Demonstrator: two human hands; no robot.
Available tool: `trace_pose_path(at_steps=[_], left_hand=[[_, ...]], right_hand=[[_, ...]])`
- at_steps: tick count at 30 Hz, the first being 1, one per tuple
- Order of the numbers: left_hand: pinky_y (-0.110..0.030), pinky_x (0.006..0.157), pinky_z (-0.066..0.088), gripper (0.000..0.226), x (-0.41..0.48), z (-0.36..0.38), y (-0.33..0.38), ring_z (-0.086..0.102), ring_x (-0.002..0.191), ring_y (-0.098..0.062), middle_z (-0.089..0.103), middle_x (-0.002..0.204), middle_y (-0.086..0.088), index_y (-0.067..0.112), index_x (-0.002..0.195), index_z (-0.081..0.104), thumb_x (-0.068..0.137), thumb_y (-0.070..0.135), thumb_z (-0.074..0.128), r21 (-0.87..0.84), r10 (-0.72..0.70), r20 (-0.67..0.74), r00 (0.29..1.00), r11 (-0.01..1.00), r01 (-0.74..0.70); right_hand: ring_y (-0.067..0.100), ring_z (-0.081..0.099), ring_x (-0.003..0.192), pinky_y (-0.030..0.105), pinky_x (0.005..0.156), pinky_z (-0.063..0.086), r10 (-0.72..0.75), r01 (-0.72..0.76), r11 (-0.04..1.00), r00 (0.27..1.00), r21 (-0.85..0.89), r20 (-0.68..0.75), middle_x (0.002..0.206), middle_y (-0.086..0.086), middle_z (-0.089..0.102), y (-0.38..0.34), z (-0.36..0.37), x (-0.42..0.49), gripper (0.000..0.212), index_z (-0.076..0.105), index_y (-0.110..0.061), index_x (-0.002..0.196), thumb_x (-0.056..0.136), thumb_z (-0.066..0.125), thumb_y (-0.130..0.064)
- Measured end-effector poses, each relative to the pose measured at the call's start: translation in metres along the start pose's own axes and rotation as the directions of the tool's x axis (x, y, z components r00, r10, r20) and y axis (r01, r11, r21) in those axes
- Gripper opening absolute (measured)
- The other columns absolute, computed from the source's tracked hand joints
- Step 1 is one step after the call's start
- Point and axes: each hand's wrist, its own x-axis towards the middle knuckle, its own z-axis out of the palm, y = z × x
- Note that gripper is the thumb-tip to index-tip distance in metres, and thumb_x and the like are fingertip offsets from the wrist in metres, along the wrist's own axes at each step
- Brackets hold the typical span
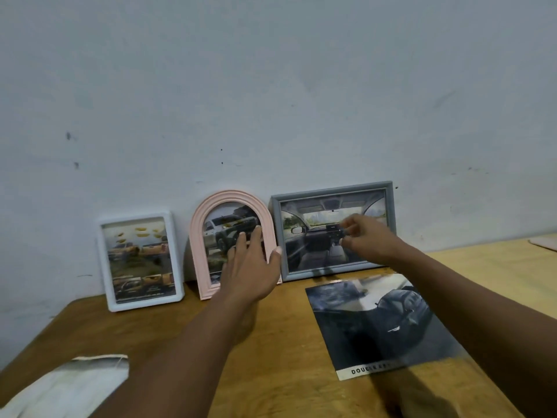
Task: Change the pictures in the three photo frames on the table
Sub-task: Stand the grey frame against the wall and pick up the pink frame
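Left hand (250, 267): I see it spread wide in front of the pink frame (200, 236), palm toward it. The fingers (256, 233) are straight and lie over the lower right of the glass. The thumb (275, 256) is splayed out by the frame's right rim. It grips nothing, and I cannot tell if the fingertips touch the glass or sit just short of it.

Right hand (366, 236): It is raised in front of the grey frame (331, 190), over the middle of the picture. The fingers are curled in and the thumb and forefinger tips are close together. The hand is blurred, so I cannot tell whether it pinches something small or nothing.

Hands to each other: They are apart, one before each frame, with both forearms reaching over the table (286, 357).

Pink frame: It is arched, in the middle of the row, and leans back on the wall (271, 86). The picture in it shows a pickup truck.

Grey frame: It is a wide rectangle at the right of the row, just beside the pink one, leaning on the wall. The picture shows a car interior.

White frame (144, 304): It is an upright rectangle at the left of the row, near the pink one and untouched. The picture shows vehicles.

Print (382, 321): It is a loose dark car picture with a white bottom strip. It lies flat on the table in front of the grey frame, partly under my right forearm.

Cloth (69, 384): It is white and crumpled, at the table's near left corner.
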Motion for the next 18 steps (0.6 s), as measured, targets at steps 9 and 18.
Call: trace_pose_path(at_steps=[9, 18], left_hand=[[-0.063, 0.116, 0.031, 0.072, -0.017, -0.040, -0.084, 0.025, 0.151, -0.037, 0.021, 0.168, -0.005, 0.035, 0.159, 0.013, 0.098, 0.064, 0.039, -0.038, -0.095, -0.066, 0.993, 0.995, 0.093], [-0.054, 0.117, 0.030, 0.081, 0.003, -0.012, -0.123, 0.020, 0.153, -0.031, 0.008, 0.170, 0.002, 0.036, 0.161, -0.005, 0.101, 0.054, 0.047, -0.297, -0.167, -0.079, 0.983, 0.945, 0.137]], right_hand=[[0.025, 0.064, 0.104, 0.036, 0.087, 0.056, -0.090, 0.087, 0.995, 0.992, 0.038, 0.088, 0.122, 0.013, 0.064, -0.077, 0.079, -0.007, 0.041, 0.050, -0.018, 0.131, 0.093, 0.065, -0.019], [0.024, 0.050, 0.127, 0.043, 0.094, 0.052, -0.122, 0.133, 0.982, 0.989, 0.135, -0.086, 0.141, 0.001, 0.050, -0.081, 0.130, 0.028, 0.058, 0.036, -0.024, 0.144, 0.094, 0.064, -0.019]])
